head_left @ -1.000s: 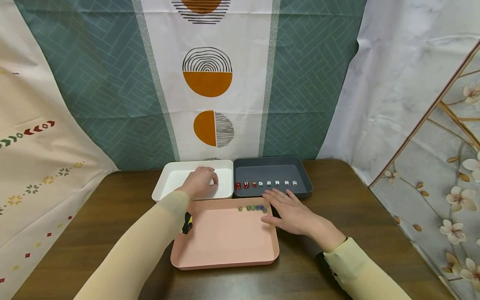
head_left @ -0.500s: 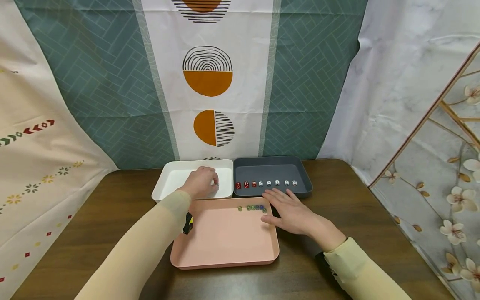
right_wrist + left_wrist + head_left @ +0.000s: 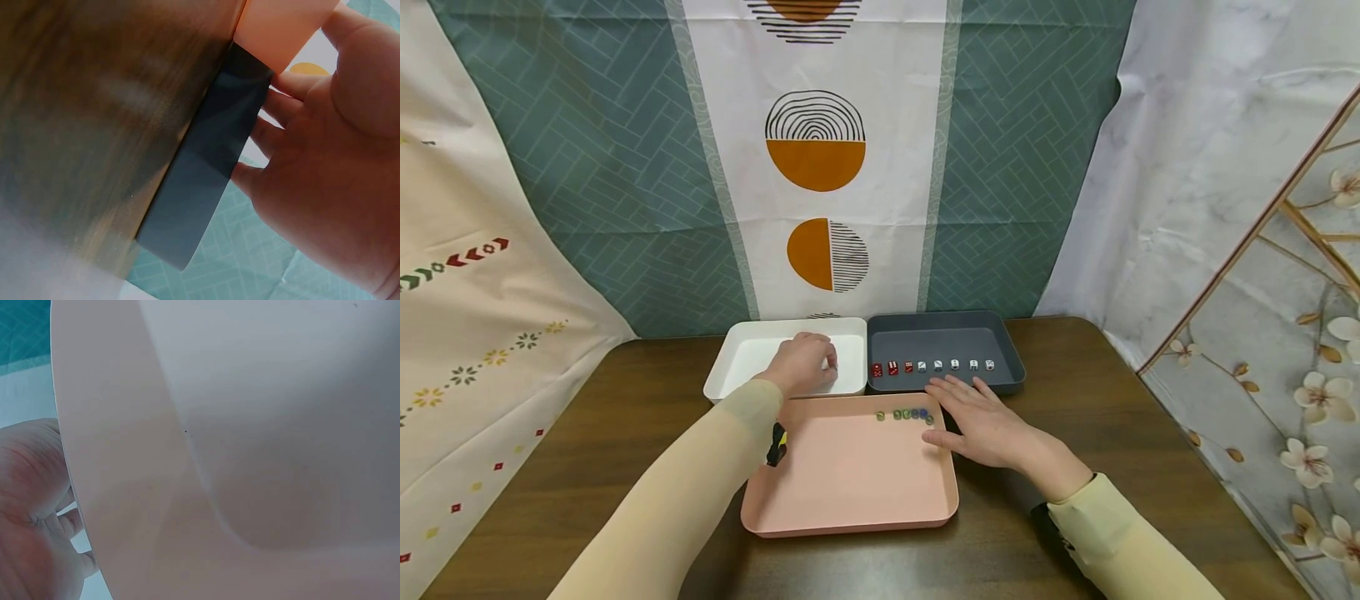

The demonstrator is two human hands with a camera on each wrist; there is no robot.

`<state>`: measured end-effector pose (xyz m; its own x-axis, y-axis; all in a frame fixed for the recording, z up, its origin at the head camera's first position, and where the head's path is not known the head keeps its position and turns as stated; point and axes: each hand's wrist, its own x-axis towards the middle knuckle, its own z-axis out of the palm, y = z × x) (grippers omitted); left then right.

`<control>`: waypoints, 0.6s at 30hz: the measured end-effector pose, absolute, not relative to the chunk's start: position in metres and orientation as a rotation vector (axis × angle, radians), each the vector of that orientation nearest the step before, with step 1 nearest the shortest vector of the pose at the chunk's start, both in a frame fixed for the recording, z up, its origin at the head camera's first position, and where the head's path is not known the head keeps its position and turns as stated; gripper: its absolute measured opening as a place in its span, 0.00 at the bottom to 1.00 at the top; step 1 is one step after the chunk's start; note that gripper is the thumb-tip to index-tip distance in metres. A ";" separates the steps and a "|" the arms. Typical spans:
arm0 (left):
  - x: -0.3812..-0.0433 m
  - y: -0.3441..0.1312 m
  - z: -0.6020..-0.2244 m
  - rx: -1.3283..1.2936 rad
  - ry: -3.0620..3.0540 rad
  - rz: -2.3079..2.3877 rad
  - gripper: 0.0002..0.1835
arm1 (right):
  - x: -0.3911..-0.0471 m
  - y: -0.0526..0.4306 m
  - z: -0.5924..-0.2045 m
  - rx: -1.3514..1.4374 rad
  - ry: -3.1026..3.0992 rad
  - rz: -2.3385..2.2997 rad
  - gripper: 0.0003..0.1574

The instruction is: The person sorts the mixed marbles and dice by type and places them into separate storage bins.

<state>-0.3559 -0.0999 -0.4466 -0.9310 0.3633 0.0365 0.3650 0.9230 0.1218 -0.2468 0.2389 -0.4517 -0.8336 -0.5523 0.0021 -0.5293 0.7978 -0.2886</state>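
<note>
My left hand (image 3: 802, 365) reaches down into the white tray (image 3: 737, 337), its fingers bent toward the tray's floor. Its fingertips are mostly hidden, so whether they pinch anything cannot be made out. The left wrist view shows only part of that hand (image 3: 31, 512) beyond the pale tray wall (image 3: 119, 456). My right hand (image 3: 981, 423) lies with fingers spread over the corner where the dark grey tray (image 3: 936, 329) meets the pink tray (image 3: 853, 492). In the right wrist view, straight fingers (image 3: 269, 134) stand at the dark tray's edge (image 3: 200, 162).
A row of red dice (image 3: 892, 368) and white dice (image 3: 955, 365) lies along the near side of the dark tray. Several green and blue glass marbles (image 3: 906, 414) sit at the pink tray's far right. The wooden table (image 3: 1067, 383) ends against hanging cloths (image 3: 1030, 167).
The left hand's fingers have shifted slightly inside the white tray. The right hand, the dice and the marbles stay where they were.
</note>
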 end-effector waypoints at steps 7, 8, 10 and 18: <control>-0.358 -0.101 -0.447 -0.580 -3.082 -0.201 0.03 | -0.247 0.239 -0.451 -0.878 2.900 -0.433 0.53; -0.358 -0.101 -0.447 -0.578 -3.085 -0.203 0.03 | -0.246 0.239 -0.451 -0.880 2.900 -0.432 0.53; -0.359 -0.101 -0.448 -0.573 -3.090 -0.205 0.02 | -0.246 0.239 -0.451 -0.887 2.901 -0.433 0.54; -0.357 -0.104 -0.446 -0.620 -3.069 -0.198 0.04 | -0.246 0.240 -0.452 -0.898 2.901 -0.437 0.54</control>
